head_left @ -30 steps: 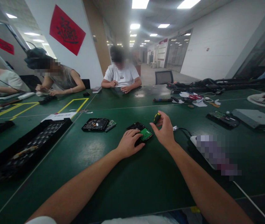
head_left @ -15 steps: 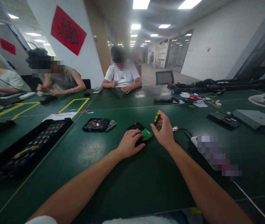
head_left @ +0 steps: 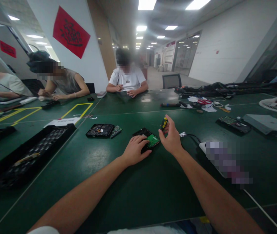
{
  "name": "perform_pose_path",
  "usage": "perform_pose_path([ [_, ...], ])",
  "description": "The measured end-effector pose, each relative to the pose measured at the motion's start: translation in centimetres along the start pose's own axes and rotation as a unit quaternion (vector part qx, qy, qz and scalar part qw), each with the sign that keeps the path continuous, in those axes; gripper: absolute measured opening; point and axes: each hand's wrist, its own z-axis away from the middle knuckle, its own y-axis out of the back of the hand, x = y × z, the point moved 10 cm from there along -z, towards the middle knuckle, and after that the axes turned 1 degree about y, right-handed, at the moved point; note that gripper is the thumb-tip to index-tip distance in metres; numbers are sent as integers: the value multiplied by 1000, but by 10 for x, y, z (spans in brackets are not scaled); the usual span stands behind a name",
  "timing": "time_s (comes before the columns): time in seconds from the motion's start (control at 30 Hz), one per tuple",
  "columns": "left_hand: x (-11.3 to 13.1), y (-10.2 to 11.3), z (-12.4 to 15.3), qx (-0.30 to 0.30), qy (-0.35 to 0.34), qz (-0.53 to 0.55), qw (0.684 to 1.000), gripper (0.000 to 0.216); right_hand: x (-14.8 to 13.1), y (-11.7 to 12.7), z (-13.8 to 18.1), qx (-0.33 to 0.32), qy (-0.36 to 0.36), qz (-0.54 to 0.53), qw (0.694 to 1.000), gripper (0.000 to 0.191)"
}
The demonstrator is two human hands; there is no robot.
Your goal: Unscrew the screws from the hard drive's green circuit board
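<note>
My left hand lies curled over a black hard drive with a green circuit board on the green table, holding it down. Just to its right, my right hand is closed round a screwdriver with a black and yellow handle, held upright above the drive's right edge. The screwdriver's tip is hidden behind my fingers.
A second opened drive lies to the left. Long black trays run along the left side. A white device with a cable sits right. Tools and parts lie farther right. Three other people sit at the table's far side.
My right hand with the screwdriver has shifted slightly left and down toward the drive. My left hand stays on the drive.
</note>
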Motion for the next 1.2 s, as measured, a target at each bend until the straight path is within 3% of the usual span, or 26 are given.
perform_pose_path([
  [0.17,0,0,0,2,-1,0,1000,49,5,0,0,-1,-17,-21,1000,67],
  [0.47,0,0,1,5,-3,1,1000,48,14,-12,3,-22,-81,-177,981,67],
  [0.8,0,0,0,3,0,0,1000,49,32,-17,6,-7,-115,-217,969,64],
  [1.03,0,0,1,0,0,-3,1000,49,48,-27,8,-4,-174,-288,942,50],
  [1.2,-1,-2,0,0,0,-5,1000,49,53,-37,9,-13,-211,-374,903,44],
])
